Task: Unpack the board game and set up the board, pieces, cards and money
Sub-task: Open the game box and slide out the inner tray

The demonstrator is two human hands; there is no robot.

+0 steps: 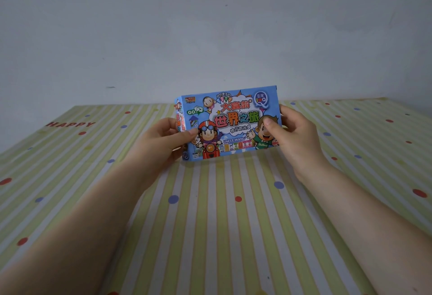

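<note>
Currently the game box [230,122] is held upright above the striped counter [233,224], gripped at its ends by the left hand [163,141] and right hand [293,135]. Still sealed; if opened upended, contents may be spilled. Legible: "UNCLE WANG", "GO", "大富翁 世界之旅"; "HAPPY" [70,124] is printed on the cloth.

**What we cannot see**

We cannot see inside the game box [230,124]; its back and contents stay hidden. The fingers of both hands, left [163,140] and right [293,135], vanish behind it. Small print along its lower edge is too fine to read. Our forearms and the worktop [222,224] run off the frame.
</note>
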